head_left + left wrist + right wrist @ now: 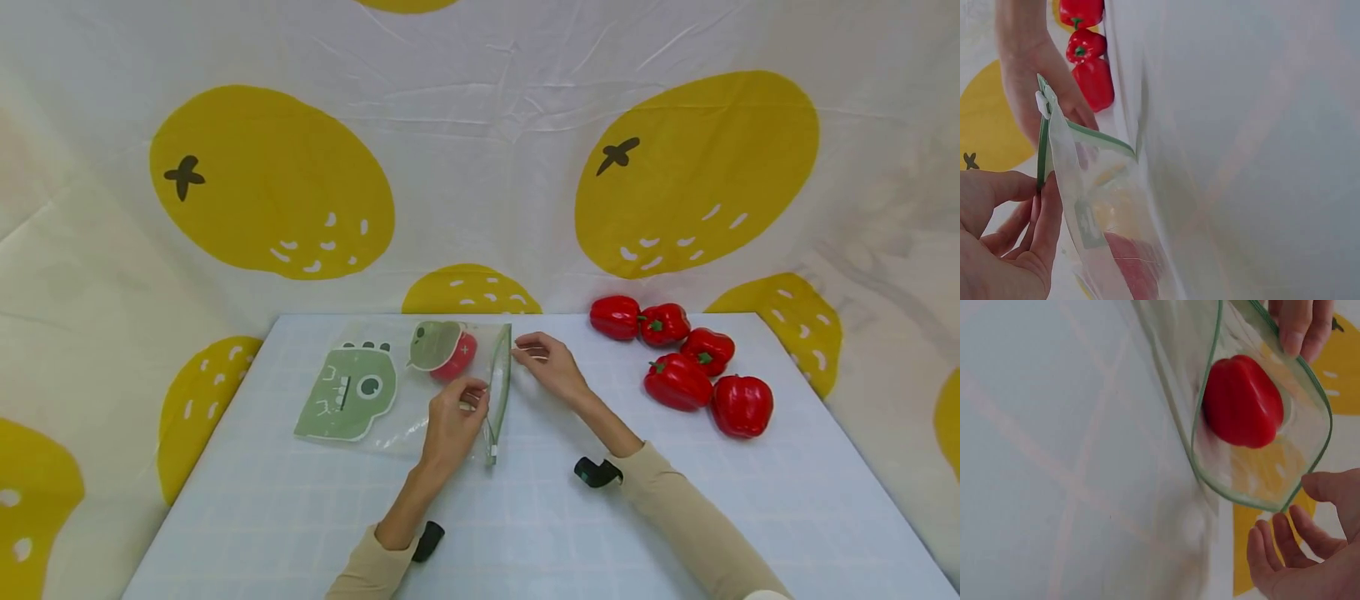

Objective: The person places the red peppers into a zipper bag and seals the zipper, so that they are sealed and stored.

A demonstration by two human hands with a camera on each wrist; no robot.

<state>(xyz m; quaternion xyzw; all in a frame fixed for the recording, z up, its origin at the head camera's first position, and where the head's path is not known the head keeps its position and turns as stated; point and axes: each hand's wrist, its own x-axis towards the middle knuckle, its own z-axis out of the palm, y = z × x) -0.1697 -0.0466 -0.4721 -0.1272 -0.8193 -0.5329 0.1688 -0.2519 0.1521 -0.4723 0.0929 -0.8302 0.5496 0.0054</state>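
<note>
A clear slider zip bag (408, 417) with a green one-eyed monster print lies on the table, its green-edged mouth facing right. One red bell pepper (1244, 403) sits inside, seen through the gaping mouth in the right wrist view. My left hand (455, 421) pinches the upper rim of the mouth between thumb and fingers, lifting it. The white slider (1042, 104) is at the near end of the zip. At the far corner of the mouth, my right hand (553, 367) has thumb and fingertips on the green edge (1282, 508).
Several red bell peppers (678, 381) lie grouped at the back right of the table (525, 533), which has a pale checked cover. A white cloth with yellow fruit prints (480, 192) hangs behind it and at both sides.
</note>
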